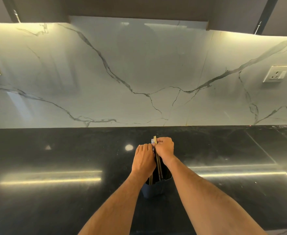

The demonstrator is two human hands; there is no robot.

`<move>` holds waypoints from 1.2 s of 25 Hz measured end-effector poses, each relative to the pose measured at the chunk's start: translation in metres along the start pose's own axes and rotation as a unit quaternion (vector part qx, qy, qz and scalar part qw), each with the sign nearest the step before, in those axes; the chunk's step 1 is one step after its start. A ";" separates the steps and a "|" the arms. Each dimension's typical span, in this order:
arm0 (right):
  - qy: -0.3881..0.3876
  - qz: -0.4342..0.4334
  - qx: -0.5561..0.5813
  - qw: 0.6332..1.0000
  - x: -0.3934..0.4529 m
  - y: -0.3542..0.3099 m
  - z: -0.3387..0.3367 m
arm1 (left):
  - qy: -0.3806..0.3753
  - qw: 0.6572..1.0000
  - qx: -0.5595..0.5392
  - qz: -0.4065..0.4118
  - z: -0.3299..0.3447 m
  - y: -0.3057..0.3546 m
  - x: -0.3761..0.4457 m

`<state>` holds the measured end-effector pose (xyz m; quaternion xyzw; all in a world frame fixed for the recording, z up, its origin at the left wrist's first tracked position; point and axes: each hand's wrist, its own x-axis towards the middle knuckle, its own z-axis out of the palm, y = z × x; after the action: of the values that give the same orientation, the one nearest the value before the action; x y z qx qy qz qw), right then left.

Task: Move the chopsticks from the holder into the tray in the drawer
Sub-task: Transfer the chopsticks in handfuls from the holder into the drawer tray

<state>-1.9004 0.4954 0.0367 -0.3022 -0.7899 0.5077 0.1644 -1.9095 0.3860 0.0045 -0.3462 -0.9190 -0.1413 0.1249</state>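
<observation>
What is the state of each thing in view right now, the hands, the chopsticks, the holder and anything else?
Left hand: closed around the chopsticks from the left.
Right hand: closed around their upper ends.
Chopsticks: bunched, lower ends still inside the holder.
Holder: upright on the countertop, not yet emptied.
Countertop: black, glossy, reflecting lights.
Wall socket: nothing plugged in.
Drawer and tray: not in view.

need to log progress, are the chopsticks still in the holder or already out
Still in. The chopsticks run down into the dark holder on the countertop, with the left hand and right hand closed around their upper ends.
</observation>
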 end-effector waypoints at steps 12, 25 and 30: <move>-0.006 -0.044 0.032 0.998 -0.013 -0.004 0.010 | -0.020 0.995 -0.084 -0.044 -0.006 -0.015 -0.004; 0.048 -0.154 0.162 0.973 -0.044 -0.078 -0.023 | 0.127 0.884 -0.414 -0.178 -0.070 0.010 0.008; 0.047 -0.188 0.181 0.964 -0.070 -0.094 -0.041 | 0.136 0.878 -0.413 -0.199 -0.097 0.012 0.002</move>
<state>-1.8528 0.4510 0.1420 -0.1368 -0.7190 0.5872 0.3458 -1.8900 0.3628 0.0974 -0.1532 -0.8008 -0.5755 0.0639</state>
